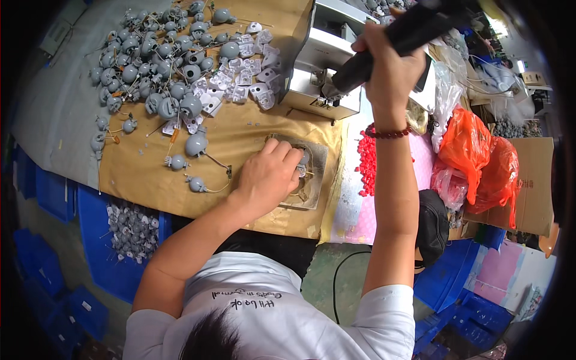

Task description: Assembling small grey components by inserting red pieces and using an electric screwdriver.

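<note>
My right hand [391,72] is wrapped round a black power screwdriver [359,71], raised at the upper right. The tool's tip is at the front of a silver metal box [303,96], which looks like a screw feeder. My left hand [264,180] has its fingers curled down on a grey ball-shaped part [305,157], seated in a worn square block [312,195]. That hand hides most of the part. Left of it, several wired grey ball parts [196,144] lie on the brown table cover.
A large heap of grey ball parts [162,54] lies far left, beside white plastic pieces [243,75]. Small red pieces [366,165] lie right of the block. Orange bags [465,147] and a cardboard box [531,180] stand at the right. A blue bin [99,252] holds more parts below.
</note>
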Tool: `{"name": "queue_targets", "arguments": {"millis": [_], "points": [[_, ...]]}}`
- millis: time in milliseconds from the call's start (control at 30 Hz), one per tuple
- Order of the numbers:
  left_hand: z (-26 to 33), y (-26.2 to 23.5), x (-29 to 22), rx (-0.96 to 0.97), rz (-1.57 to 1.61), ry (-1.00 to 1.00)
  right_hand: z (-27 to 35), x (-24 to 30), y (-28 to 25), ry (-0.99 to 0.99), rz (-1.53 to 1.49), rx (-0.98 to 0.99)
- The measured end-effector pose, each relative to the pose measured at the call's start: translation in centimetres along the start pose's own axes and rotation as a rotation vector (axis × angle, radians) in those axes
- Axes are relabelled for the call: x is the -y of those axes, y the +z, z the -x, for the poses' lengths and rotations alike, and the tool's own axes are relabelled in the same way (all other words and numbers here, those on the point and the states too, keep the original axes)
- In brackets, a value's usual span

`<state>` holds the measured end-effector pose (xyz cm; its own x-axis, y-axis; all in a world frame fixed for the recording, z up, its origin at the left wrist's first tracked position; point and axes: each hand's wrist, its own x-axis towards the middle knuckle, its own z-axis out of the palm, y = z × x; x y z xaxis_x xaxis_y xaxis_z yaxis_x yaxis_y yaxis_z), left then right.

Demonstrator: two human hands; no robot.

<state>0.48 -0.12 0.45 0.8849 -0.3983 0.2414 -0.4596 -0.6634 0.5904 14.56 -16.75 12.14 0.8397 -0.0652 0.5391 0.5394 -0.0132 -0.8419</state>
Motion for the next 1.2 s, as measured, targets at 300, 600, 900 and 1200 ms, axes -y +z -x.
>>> {"name": "queue_targets", "arguments": {"millis": [300, 600, 900, 1200], "points": [[0.1, 0.1, 0.2, -0.074, 0.017, 0.022, 6.8, 3.1, 1.3, 0.251, -0.066, 0.104], [0.1, 0.7, 0.3, -0.141, 0.029, 0.042, 11.0, 2.8, 1.1, 0.17, -0.146, 0.052], [0.1, 1.1, 0.7, -0.214, 0.046, 0.107, 11.3, 3.5, 0.6, 0.1, -0.133, 0.067], [0.1, 1.1, 0.6, -0.172, 0.029, 0.081, 12.2, 2.8, 1.0, 0.098, -0.125, 0.075]]}}
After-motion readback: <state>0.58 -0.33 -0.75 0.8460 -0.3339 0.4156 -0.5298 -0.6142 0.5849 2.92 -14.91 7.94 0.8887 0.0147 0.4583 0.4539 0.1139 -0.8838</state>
